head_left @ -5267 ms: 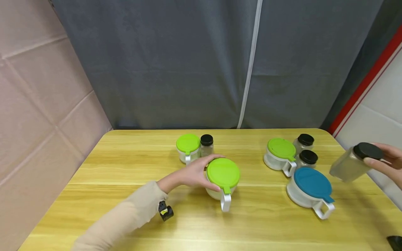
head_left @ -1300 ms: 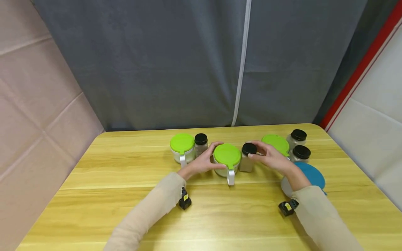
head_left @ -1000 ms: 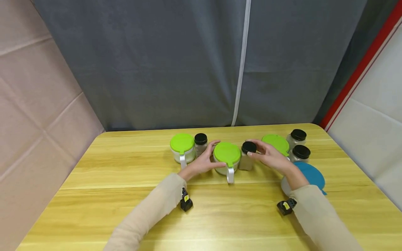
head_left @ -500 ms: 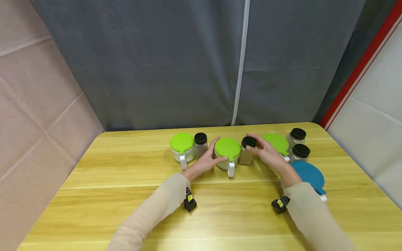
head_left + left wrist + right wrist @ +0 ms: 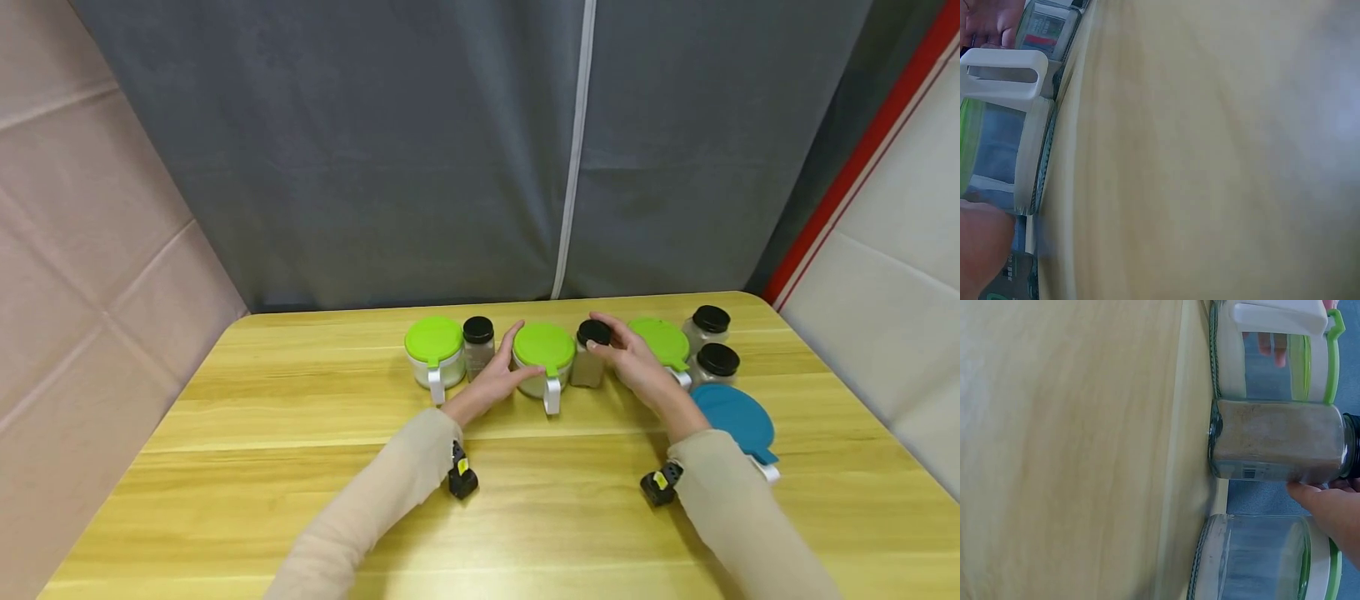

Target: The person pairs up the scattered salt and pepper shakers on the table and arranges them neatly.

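Note:
My left hand [image 5: 491, 379] grips a clear, green-lidded seasoning jar [image 5: 543, 348] around its left side, fingers behind and thumb in front. The jar's white handle [image 5: 1004, 94] faces the near edge. Right beside it stands a square spice jar with a black cap [image 5: 588, 367], which my right hand [image 5: 636, 362] holds between thumb and fingers near the cap. Greyish-brown powder fills most of this spice jar [image 5: 1279, 434] in the right wrist view. Both jars are upright on the table. My left fingertips are mostly hidden behind the green-lidded jar.
Left of my left hand stand another green-lidded jar [image 5: 435, 346] and a black-capped spice jar [image 5: 478, 346]. On the right are a third green-lidded jar [image 5: 660, 342], two black-capped jars [image 5: 711, 325] and a blue-lidded jar [image 5: 735, 417]. A grey curtain [image 5: 412, 167] hangs behind the table.
My right hand has brought the spice jar from the far right to the green-lidded jar's side. Over the last second, both hands have slid the two jars back toward the curtain.

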